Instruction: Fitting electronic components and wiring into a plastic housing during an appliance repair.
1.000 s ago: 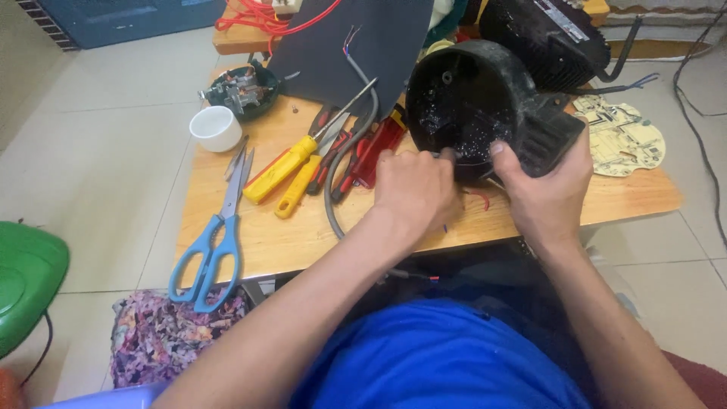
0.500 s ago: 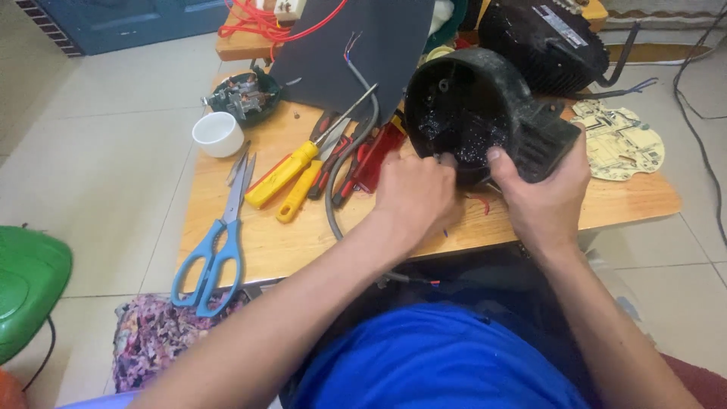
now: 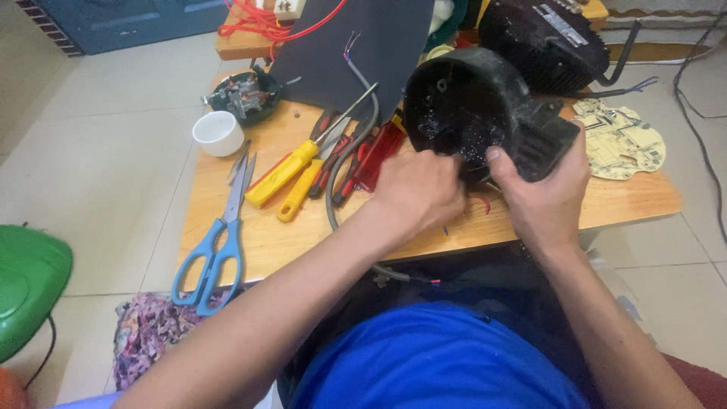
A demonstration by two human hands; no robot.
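Right hand [image 3: 547, 189] clamps the round black plastic housing [image 3: 473, 106] over the wooden table [image 3: 621, 201]; left hand [image 3: 418, 189], fingers bunched, picks inside its rim, near the yellow-handled screwdrivers [image 3: 291, 176]. Next likely needs fine fingertip work.

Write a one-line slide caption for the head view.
Both hands, left hand and right hand, work at a black round housing over a wooden table strewn with screwdrivers and scissors.

floor: pale tiles [image 3: 98, 151] | furniture: low wooden table [image 3: 628, 201], green stool [image 3: 26, 291] | light: soft, even
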